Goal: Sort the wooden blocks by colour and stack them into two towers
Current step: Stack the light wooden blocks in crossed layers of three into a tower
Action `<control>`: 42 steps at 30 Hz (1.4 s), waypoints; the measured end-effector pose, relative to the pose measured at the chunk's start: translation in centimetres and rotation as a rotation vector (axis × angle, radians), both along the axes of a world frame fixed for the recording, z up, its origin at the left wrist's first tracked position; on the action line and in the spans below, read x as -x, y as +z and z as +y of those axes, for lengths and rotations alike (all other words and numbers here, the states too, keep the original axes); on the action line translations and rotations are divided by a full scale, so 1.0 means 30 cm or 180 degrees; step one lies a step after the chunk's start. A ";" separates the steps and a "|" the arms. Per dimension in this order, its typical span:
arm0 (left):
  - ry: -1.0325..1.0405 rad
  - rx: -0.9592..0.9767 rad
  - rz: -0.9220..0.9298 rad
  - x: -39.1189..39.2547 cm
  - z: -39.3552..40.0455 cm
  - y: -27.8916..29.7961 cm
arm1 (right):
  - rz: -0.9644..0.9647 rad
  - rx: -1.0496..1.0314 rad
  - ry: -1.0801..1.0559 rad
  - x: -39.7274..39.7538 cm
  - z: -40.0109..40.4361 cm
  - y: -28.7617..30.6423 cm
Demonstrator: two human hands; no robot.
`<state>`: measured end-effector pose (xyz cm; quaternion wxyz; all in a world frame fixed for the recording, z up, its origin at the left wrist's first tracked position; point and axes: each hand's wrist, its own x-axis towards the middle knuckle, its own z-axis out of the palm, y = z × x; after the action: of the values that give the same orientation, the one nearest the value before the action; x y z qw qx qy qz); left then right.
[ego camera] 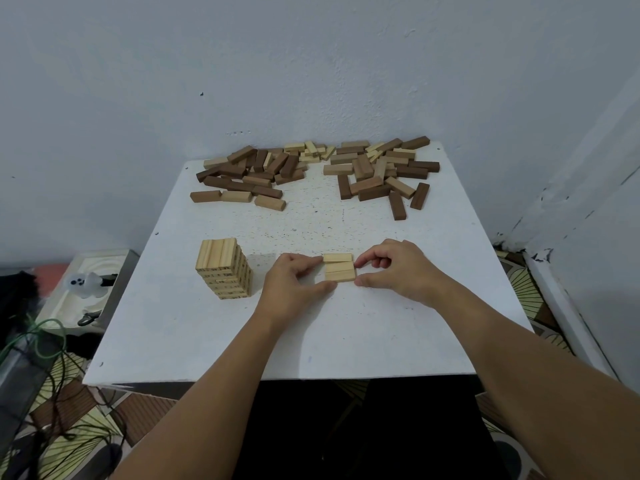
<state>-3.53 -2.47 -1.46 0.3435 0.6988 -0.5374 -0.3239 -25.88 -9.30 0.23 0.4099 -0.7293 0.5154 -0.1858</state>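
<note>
No readable text anywhere.

The pale tower (225,268) standing on the worktop (311,334) carries small dark printed marks on the side faces of its blocks, but they are too small and blurred to read as letters or numbers. No other label, brand or sign can be read.

Two bare forearms, no sleeves, left hand (292,282) and right hand (398,268) ringless.
</note>
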 end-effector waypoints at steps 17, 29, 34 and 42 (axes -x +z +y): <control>-0.0091 -0.0044 0.0057 -0.001 -0.004 0.013 | 0.0133 -0.0078 -0.0036 -0.001 -0.007 -0.002; -0.0316 -0.0197 -0.0155 -0.013 -0.032 0.017 | 0.0447 0.0103 0.0159 -0.009 -0.013 -0.007; -0.0300 -0.0178 -0.0129 -0.014 -0.029 0.018 | 0.0464 0.0108 0.0164 -0.006 -0.013 -0.007; -0.0340 -0.0164 -0.0056 -0.022 -0.031 0.013 | 0.0407 0.0116 0.0156 -0.007 -0.011 -0.009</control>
<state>-2.87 -3.40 -1.06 0.3028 0.6805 -0.5685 -0.3493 -25.66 -9.62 -0.02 0.3673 -0.7594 0.5190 -0.1380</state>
